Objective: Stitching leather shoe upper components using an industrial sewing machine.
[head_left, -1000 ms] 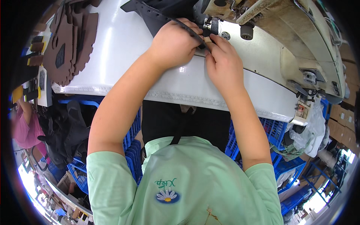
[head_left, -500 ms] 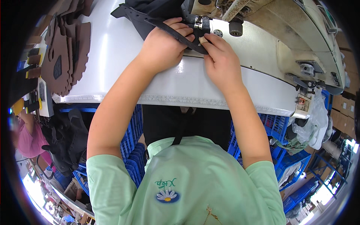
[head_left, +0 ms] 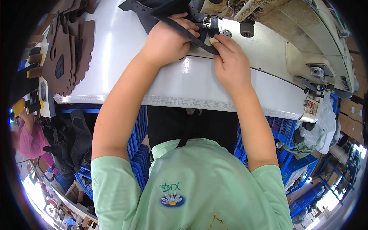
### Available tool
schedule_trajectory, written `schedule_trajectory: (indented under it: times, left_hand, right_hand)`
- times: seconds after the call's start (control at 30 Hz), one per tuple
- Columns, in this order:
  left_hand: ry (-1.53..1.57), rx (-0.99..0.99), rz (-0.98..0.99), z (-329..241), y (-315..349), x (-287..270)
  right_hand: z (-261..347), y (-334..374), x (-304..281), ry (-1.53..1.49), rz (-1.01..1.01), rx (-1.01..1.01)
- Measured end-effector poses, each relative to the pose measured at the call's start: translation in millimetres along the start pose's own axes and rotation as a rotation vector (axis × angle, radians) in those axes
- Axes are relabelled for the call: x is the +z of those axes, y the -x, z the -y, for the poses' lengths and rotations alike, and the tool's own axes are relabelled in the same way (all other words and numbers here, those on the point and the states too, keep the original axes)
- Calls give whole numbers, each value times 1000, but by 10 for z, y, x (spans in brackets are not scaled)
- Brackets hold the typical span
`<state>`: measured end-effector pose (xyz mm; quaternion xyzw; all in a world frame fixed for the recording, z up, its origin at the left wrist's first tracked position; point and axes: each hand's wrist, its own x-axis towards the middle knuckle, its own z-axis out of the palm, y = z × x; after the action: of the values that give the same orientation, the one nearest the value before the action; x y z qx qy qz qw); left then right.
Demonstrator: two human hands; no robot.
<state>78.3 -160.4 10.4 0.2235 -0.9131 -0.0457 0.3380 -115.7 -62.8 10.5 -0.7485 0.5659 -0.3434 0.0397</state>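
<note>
A black shoe upper (head_left: 143,17) with small holes along one edge lies on the sewing machine bed, part of it beyond the top of the picture. Its long curved band (head_left: 188,33) loops over the fingers of my left hand (head_left: 166,42). That hand presses the piece from the left, fingers bent around it. On the other side, my right hand (head_left: 232,57) pinches the band's end between thumb and fingers; a pale wrap (head_left: 213,40) covers one fingertip. The metal presser foot (head_left: 207,22) stands just beyond my fingers, close to the black material. The needle point cannot be made out.
The sewing machine's arm (head_left: 295,34) overhangs the upper right. Brown scalloped pieces (head_left: 69,53) lie in a stack on the table's left, beside thread spools (head_left: 35,65). Blue crates (head_left: 140,153) stand below the ruler-marked edge (head_left: 184,102). A person in pink (head_left: 30,140) is at far left.
The whole view has shifted slightly, carrying the machine and table rightward in the picture. Both hands keep their hold; the band now bows a little more between them.
</note>
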Motion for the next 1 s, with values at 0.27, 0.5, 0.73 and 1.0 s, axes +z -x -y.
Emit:
schedule_trajectory:
  times: [0.27, 0.5, 0.73, 1.0]
  left_hand:
    - [24, 9, 2, 36, -8, 2]
    - [-14, 34, 22, 21, 16, -10]
    - [-86, 45, 43, 22, 17, 4]
    - [-222, 107, 188, -61, 53, -149]
  right_hand:
    - [17, -3, 3, 50, 4, -38]
    - [55, 39, 20, 142, 9, -89]
    - [87, 55, 3, 85, 2, -45]
    - [135, 84, 4, 33, -9, -70]
